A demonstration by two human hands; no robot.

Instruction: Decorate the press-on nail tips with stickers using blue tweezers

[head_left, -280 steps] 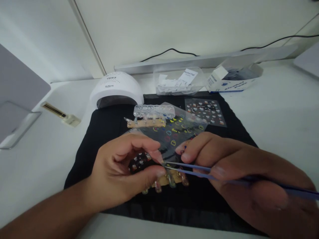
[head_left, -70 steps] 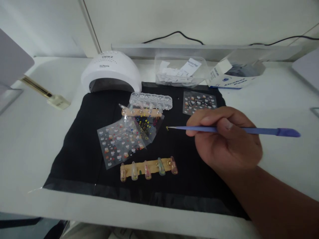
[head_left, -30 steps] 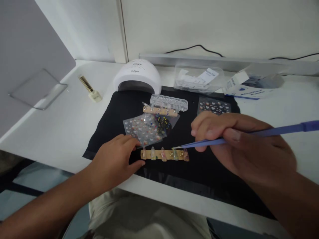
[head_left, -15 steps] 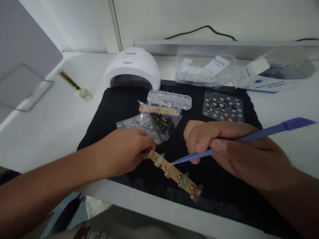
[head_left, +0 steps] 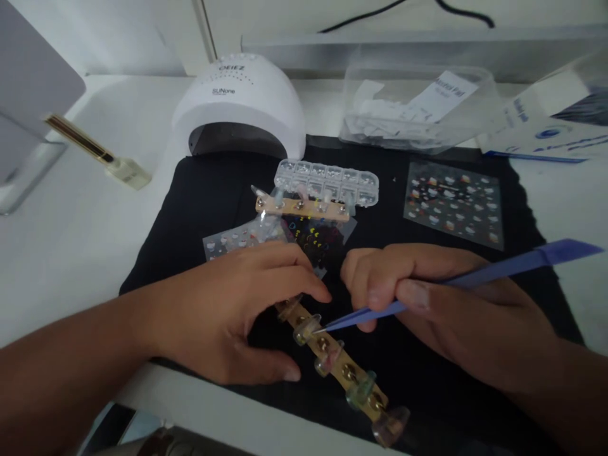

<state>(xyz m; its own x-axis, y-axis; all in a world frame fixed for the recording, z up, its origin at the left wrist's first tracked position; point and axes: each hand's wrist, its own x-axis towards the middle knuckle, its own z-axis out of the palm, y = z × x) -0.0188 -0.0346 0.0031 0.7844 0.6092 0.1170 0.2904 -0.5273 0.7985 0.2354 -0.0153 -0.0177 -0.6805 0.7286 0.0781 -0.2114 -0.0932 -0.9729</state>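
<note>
A wooden strip (head_left: 336,362) with metal studs lies slantwise on the black cloth (head_left: 156,244), bearing several translucent false nails. My right hand (head_left: 418,291) is closed on purple tweezers (head_left: 375,313). Their fine tips reach the strip beside a clear yellowish false nail (head_left: 306,329); whether they pinch anything is too small to tell. Around the strip's far end my left hand (head_left: 242,310) is open, thumb and forefinger spread apart. That hand partly hides the end nail. Lower down sit a pinkish nail (head_left: 329,360), a greenish nail (head_left: 361,389) and a clear pinkish end nail (head_left: 391,425).
Behind the hands, a second wooden strip with nails (head_left: 301,207) lies by a clear compartment case (head_left: 327,180). Sticker sheets (head_left: 453,206) lie right and centre. Farther back stand a white nail lamp (head_left: 237,104), a clear tub (head_left: 418,120) of packets, and a polish bottle (head_left: 126,172) at left.
My left hand has opened from its grip at the strip's far end. The tweezer tips have moved up the strip to the yellowish nail. The view has come closer.
</note>
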